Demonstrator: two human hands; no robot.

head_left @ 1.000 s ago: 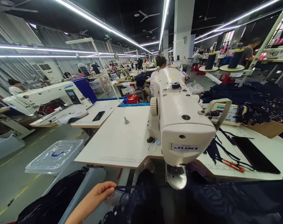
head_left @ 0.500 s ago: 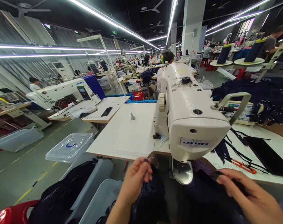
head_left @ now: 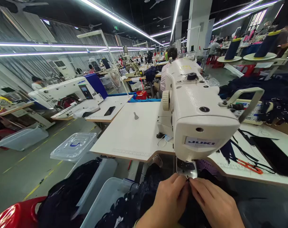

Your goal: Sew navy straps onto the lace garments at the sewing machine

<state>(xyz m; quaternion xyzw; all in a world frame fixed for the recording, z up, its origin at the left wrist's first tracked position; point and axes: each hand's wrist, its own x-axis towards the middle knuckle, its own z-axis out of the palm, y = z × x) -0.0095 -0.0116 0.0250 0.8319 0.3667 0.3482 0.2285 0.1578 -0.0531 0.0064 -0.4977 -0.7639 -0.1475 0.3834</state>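
Sewing machine (head_left: 196, 107), scissors (head_left: 250, 166) on white table (head_left: 134, 136)

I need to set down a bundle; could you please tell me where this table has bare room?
Bare: the white tabletop left of the sewing machine, holding only a grey tool. Crowded: right of it lie dark straps, red scissors and a black slab; in front, left hand and right hand pinch dark fabric.

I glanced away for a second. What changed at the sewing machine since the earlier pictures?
The left hand moved right toward the middle, the right hand came into view, and both now pinch dark fabric just below the sewing machine. The machine, red scissors and table stayed put.
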